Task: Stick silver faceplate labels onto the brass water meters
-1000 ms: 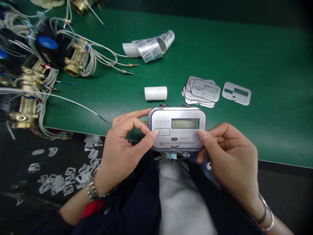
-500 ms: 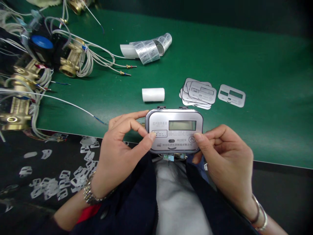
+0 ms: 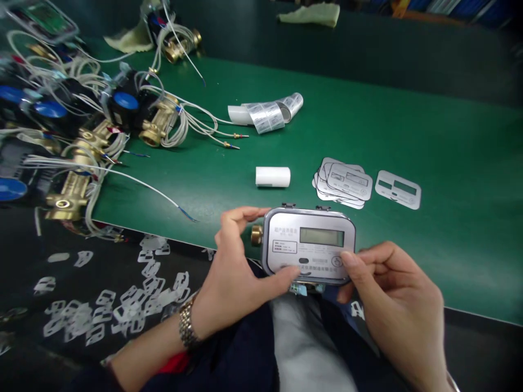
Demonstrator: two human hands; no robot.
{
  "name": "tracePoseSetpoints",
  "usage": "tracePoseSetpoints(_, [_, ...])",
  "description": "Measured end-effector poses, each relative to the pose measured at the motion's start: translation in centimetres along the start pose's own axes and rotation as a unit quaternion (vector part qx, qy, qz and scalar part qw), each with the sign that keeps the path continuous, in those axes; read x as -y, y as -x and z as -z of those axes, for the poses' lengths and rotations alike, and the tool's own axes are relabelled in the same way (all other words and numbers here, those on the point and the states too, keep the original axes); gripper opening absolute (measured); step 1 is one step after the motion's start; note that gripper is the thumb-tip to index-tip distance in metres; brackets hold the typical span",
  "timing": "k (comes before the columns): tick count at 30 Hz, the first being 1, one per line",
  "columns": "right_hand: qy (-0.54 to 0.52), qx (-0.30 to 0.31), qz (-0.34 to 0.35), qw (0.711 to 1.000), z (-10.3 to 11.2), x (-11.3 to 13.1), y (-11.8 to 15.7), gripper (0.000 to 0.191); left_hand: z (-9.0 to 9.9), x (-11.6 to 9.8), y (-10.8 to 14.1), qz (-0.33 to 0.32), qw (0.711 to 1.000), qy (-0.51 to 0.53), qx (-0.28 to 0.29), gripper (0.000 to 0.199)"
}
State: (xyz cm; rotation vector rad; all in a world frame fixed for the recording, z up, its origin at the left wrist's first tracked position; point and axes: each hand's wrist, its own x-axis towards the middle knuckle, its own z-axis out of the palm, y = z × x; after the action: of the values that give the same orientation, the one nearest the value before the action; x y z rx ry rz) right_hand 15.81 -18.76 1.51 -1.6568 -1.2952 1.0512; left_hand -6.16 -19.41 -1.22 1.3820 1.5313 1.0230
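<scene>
A heat meter (image 3: 308, 245) with a silver face label and a small grey display is held at the table's front edge, tilted toward me. My left hand (image 3: 249, 272) grips its left side, the thumb lying across the lower part of the face and the fingers behind. At the lower right corner, the thumb of my right hand (image 3: 396, 305) presses on the label; its other fingers are curled at the edge and partly hidden. A brass pipe end sticks out on the meter's left. Beyond it lie a stack of face labels (image 3: 343, 182) and one separate label (image 3: 398, 189).
A white roll (image 3: 273, 177) and a partly unwound roll of printed stickers (image 3: 265, 115) lie on the green table (image 3: 457, 245). Brass meter bodies (image 3: 159, 122) with coiled cables crowd the left. Label scraps (image 3: 134, 307) litter the floor. A cloth (image 3: 310, 14) lies at the back.
My left thumb has slid from the label's left box to its lower middle. The view has shifted, so the table things appear lower and further right. My right thumb stays at the label's right side.
</scene>
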Motion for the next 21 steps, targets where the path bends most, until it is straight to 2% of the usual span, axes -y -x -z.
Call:
tracePoseSetpoints(2, [0.007,0.008,-0.001,1.000,0.1,-0.2,0.0,0.031,-0.3,0.1,0.0,0.026,0.998,-0.017,0.045,0.097])
tracePoseSetpoints(5, [0.011,0.029,0.001,1.000,0.3,-0.6,0.0,0.030,-0.3,0.1,-0.2,0.017,0.995,-0.052,0.083,0.096])
tracePoseSetpoints(10, [-0.024,0.025,-0.006,0.999,0.0,-0.5,0.1,0.034,-0.2,0.5,-0.2,-0.006,0.993,-0.051,0.102,0.091])
tracePoseSetpoints(16, [-0.003,-0.012,-0.104,0.995,-1.0,0.2,0.8,0.040,-0.5,1.3,0.1,-0.048,0.992,-0.069,0.099,0.081])
tracePoseSetpoints(21, [-0.014,-0.007,-0.105,0.994,-1.2,0.3,0.7,0.042,-0.7,1.6,0.2,-0.063,0.990,-0.083,0.093,0.076])
